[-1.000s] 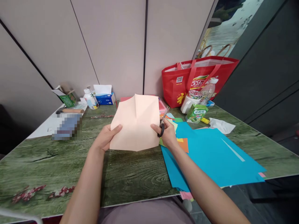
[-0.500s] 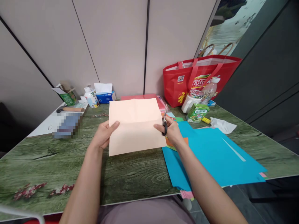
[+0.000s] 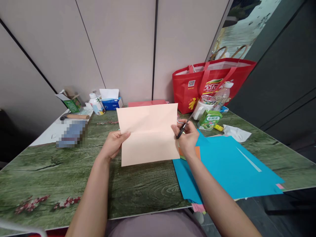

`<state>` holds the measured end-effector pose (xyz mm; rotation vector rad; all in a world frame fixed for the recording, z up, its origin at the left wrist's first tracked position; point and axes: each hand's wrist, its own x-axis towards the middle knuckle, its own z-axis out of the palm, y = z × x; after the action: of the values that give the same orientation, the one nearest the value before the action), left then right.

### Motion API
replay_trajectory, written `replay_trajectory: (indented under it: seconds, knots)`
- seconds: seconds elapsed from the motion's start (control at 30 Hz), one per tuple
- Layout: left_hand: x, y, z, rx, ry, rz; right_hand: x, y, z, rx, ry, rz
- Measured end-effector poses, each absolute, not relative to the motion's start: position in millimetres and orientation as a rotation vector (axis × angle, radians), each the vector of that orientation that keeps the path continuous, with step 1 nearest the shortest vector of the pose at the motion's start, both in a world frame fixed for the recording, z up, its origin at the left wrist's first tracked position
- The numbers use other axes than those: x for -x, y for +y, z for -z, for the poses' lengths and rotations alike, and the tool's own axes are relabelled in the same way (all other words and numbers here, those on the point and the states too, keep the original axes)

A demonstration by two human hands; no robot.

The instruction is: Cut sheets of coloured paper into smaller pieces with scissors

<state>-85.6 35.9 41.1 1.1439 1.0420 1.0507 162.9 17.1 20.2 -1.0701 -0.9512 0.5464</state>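
A peach sheet of paper [image 3: 150, 144] with a crease across its middle is held up above the table. My left hand [image 3: 115, 144] grips its left edge, thumb on the front and fingers behind. At the right edge is my right hand [image 3: 187, 138], closed round a pair of scissors [image 3: 182, 130] with black handles. The blades point up and to the right, away from the sheet. My right thumb is against the paper's edge; whether it still grips the sheet I cannot tell. Blue paper [image 3: 222, 168] lies beneath my right forearm.
A red bag [image 3: 187, 89], a white mug [image 3: 201, 110], a clear bottle [image 3: 222, 95] and a green carton [image 3: 209, 120] stand back right. Back left are a tissue box [image 3: 112, 103], a white bottle [image 3: 97, 104] and a hammer [image 3: 77, 116]. A white paper strip [image 3: 249, 159] rests on the blue paper.
The peach paper has shifted slightly right. In my right hand the scissors have turned from pointing nearly straight up to leaning right, and the hand has moved a little outward.
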Motion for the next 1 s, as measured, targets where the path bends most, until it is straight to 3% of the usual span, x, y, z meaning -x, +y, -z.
replay_trajectory:
  seconds: [0.33,0.57,0.8,1.0]
  knots:
    - [76.7,32.4,-40.4,-1.187,1.078,-1.072,-166.4,20.9,-17.5,0.984,-0.805,-0.536]
    - [76.9,41.5,-35.1,-1.226,1.164,-1.470,-167.5,22.3,-11.3,0.963,-0.899,-0.948]
    - [70.6,39.9,-34.5,-1.282,1.258,-1.561,-168.4,18.7,-17.3,1.008,-0.859,-0.726]
    - [63.9,36.6,-48.9,-1.016,1.120,-1.987,-144.2,5.4,-12.8,0.950,-1.026,-1.044]
